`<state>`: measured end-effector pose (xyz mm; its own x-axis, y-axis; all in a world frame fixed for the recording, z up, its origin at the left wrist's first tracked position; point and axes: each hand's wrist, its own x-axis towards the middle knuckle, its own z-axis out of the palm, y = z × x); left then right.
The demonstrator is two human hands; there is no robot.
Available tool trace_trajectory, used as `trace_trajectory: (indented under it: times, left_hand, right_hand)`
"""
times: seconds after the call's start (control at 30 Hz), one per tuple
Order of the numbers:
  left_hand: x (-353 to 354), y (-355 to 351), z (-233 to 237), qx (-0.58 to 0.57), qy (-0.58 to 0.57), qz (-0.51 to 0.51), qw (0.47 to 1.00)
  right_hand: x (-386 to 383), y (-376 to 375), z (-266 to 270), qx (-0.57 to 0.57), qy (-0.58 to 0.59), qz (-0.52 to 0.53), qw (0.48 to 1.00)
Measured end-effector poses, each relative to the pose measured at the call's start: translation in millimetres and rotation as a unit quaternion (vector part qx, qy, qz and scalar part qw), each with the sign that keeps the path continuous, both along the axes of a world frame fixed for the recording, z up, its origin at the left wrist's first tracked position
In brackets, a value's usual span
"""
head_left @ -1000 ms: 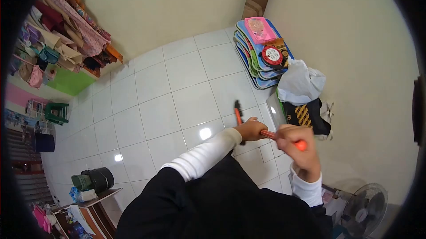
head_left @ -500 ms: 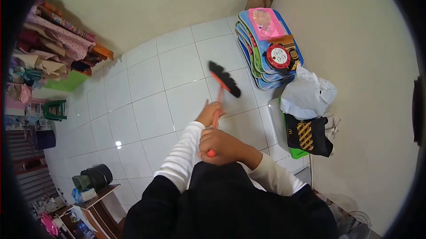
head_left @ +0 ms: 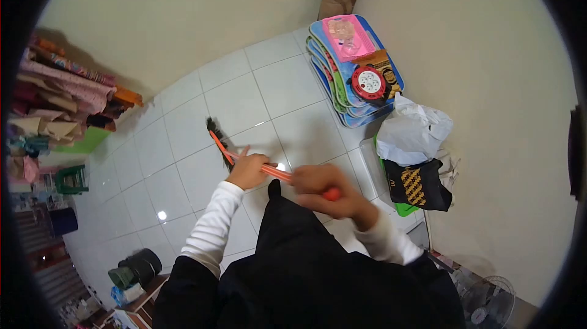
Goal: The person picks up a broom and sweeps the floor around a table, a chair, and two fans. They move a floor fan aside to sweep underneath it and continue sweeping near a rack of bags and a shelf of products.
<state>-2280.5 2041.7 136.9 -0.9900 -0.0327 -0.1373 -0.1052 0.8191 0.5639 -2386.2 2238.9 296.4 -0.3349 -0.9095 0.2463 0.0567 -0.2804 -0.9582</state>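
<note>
I hold an orange-handled broom (head_left: 276, 174) with both hands over a white tiled floor (head_left: 287, 84). Its dark bristle head (head_left: 215, 132) points to the left, low over the tiles. My left hand (head_left: 247, 170) grips the middle of the handle. My right hand (head_left: 327, 191) is closed over the handle's top end, close to my black garment. Both arms wear white sleeves.
A stack of coloured mats (head_left: 342, 84) with a pink basket (head_left: 347, 31) and a red cable reel (head_left: 367, 83) lies by the right wall. Nearby are a white plastic bag (head_left: 413, 130) and a black bag (head_left: 419, 185). Clothes (head_left: 55, 103) hang at left; a fan (head_left: 486, 301) stands at bottom right.
The broom head swung from the right, near the mats, across the floor to the left. My hands followed, turning the handle leftward.
</note>
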Motion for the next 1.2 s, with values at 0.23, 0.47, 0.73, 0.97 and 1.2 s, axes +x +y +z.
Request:
trace_trajectory:
  times: [0.23, 0.47, 0.73, 0.97, 1.2]
  left_hand:
    - [-88.6, 62.1, 72.9, 0.044, 0.084, -0.136, 0.986]
    - [-150.0, 23.2, -69.2, 0.104, -0.001, -0.160, 0.982]
    - [-159.7, -39.1, -137.5, 0.175, 0.031, -0.079, 0.981]
    - [-120.3, -96.0, -106.2, 0.193, 0.111, 0.005, 0.975]
    - [-14.1, -171.4, -55.0, 0.152, -0.062, 0.073, 0.984]
  right_hand:
    - [-39.0, 20.3, 115.0, 0.013, 0.120, 0.086, 0.989]
    - [-24.9, -58.1, -16.2, 0.177, 0.255, -0.038, 0.950]
    - [-42.4, -136.0, -76.3, 0.144, 0.274, 0.003, 0.951]
    - [-39.8, -174.1, -32.8, 0.078, 0.207, 0.080, 0.972]
    - [-9.5, -201.6, -21.8, 0.032, 0.052, 0.110, 0.992]
